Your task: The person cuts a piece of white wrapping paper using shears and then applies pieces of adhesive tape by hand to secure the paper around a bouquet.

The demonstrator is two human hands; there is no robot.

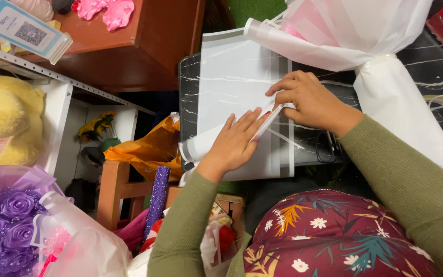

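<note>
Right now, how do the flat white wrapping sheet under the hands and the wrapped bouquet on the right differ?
The wrapping sheet lies flat on the dark marble table; the wrapped bouquet is gathered and tied into a cone. The left hand presses the sheet and the right hand folds its edge; neither touches the bouquet. Both are white.

Both hands (pixel 237 141) (pixel 308 100) on white wrapping sheet (pixel 232 77)

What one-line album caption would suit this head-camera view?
Left hand flattens white wrapping paper on a dark marble table while the right hand pinches its folded edge, beside a wrapped bouquet.
</note>
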